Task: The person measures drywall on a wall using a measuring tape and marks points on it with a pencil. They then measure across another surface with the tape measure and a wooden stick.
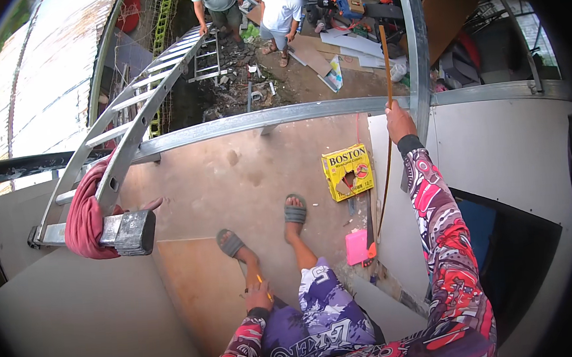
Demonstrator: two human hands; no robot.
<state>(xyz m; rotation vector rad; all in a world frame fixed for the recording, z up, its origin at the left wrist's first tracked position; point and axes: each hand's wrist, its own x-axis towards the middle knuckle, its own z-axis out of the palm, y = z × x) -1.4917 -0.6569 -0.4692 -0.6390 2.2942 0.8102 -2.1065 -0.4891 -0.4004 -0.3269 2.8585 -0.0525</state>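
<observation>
My right hand (400, 123), stretched out ahead, is closed around a long thin brown wooden strip (385, 65). The strip stands nearly upright, crossing in front of the metal rail, with its lower end near the floor. Down by my thigh, my left hand (258, 296) is closed on a thin yellow pencil (260, 279). A torn yellow cardboard box (335, 164) sits on the board floor, left of the strip. Below that box lies a small pink plastic case (356, 247), beside an orange-ended tool (372, 249).
A metal ladder (139, 119) leans at the left, a red cloth (84, 216) wrapped around its top. A galvanized rail (229, 128) edges the raised floor, meeting an upright post (416, 43). Below, two people stand among scattered boards, one touching the ladder. A dark opening (523, 245) is at right.
</observation>
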